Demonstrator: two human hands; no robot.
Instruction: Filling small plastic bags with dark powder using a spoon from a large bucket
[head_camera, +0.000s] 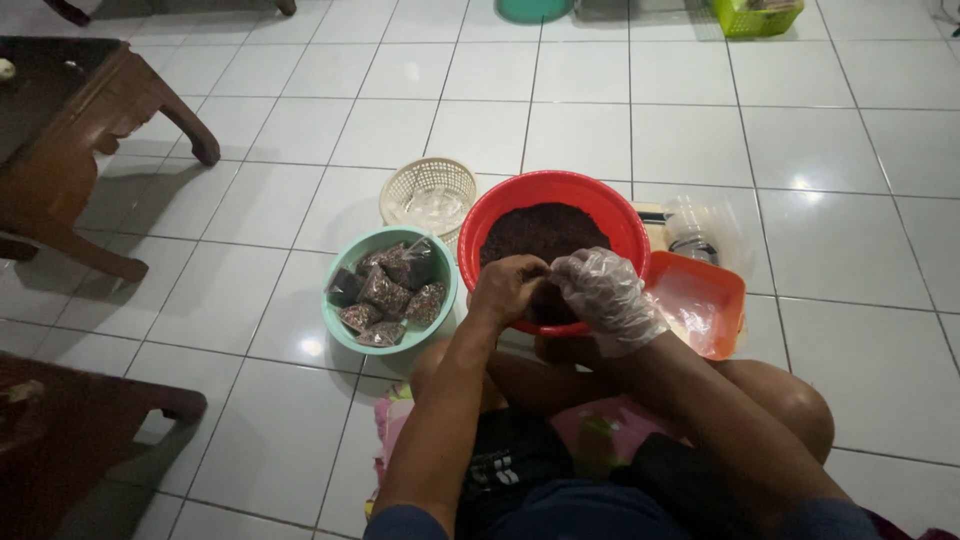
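Note:
I sit on a tiled floor with both hands together over the near rim of a red basin (500, 215) full of dark brown crumbly stuff (543, 230). My bare left hand (508, 288) is closed, its fingertips pinched against my right hand. My right hand (606, 293) wears a clear plastic glove and is closed too. Something small seems held between them, hidden by the fingers. To the left, a teal bowl (340, 325) holds several small clear bags (388, 293) packed with the dark stuff.
A cream plastic basket (430, 190) stands behind the teal bowl. An orange tray (722, 290) with clear plastic lies right of the basin, a clear container (690, 230) behind it. Dark wooden furniture (70, 130) stands at the left. A green basket (755, 15) sits far back.

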